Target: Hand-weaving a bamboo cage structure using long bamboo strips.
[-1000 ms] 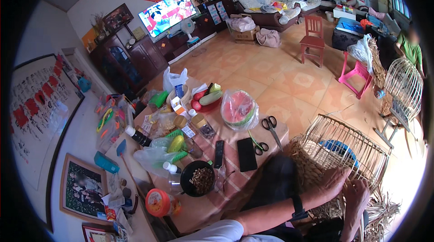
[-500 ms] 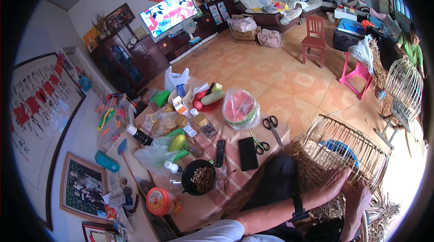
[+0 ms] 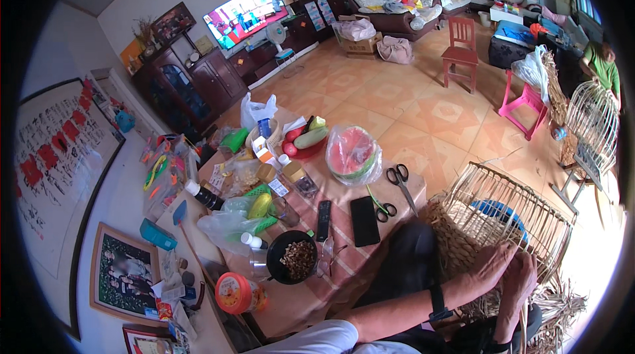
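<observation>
In front of my lap at the lower right leans a half-woven basket (image 3: 456, 240), its lower part braided from pale straw, with thin upright ribs (image 3: 493, 185) above. My left hand (image 3: 493, 266) rests at the basket's near edge, fingers bent and closed on the weave. Right beside it, my right hand (image 3: 518, 282) is closed, its fingertips close to the left ones. A pale straw strand (image 3: 524, 324) hangs below the right hand and seems to run up into its grip. The fingertips are partly hidden. Something blue (image 3: 499, 215) shows inside the basket.
Loose straw (image 3: 559, 311) lies right of my hands. On the table to the left are scissors (image 3: 400, 185), a phone (image 3: 364, 220), a wrapped watermelon (image 3: 352, 155) and a black bowl (image 3: 291, 258). Another person (image 3: 602, 69) handles a second basket (image 3: 591, 119) at the far right.
My right hand has risen slightly and turned, its fingers now drawn in against my left hand. The left hand has barely shifted. The television picture is different.
</observation>
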`<action>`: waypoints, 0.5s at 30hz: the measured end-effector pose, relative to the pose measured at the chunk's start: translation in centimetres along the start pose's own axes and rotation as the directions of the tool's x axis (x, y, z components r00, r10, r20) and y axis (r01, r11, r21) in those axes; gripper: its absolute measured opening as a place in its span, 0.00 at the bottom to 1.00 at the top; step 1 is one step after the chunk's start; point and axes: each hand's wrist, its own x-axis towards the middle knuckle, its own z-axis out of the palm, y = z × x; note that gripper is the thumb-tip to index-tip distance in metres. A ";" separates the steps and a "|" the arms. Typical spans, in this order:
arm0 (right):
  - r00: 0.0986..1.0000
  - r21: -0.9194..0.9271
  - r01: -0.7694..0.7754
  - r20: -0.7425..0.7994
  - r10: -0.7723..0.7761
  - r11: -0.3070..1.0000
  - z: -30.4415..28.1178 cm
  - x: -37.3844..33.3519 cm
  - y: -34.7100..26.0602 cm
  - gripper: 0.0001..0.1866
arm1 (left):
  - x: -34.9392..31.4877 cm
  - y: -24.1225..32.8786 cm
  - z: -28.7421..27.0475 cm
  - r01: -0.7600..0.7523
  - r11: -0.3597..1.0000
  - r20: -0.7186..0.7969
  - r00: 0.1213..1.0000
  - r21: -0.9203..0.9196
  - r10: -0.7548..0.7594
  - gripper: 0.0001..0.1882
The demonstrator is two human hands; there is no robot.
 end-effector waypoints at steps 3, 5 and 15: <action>0.999 0.031 0.019 0.032 -0.020 0.999 -0.9 0.0 -0.2 0.07 | -0.4 -0.4 0.9 0.017 1.000 -0.007 1.000 0.021 -0.016 0.07; 0.996 0.021 0.005 0.087 -0.007 1.000 -1.5 -0.1 -0.3 0.08 | -0.6 -0.9 0.4 0.004 0.997 -0.017 1.000 -0.071 -0.005 0.07; 0.969 -0.161 0.179 0.200 -0.146 0.971 -3.3 0.0 -0.6 0.12 | -0.9 -1.9 0.6 0.000 0.994 0.121 0.993 0.110 -0.013 0.11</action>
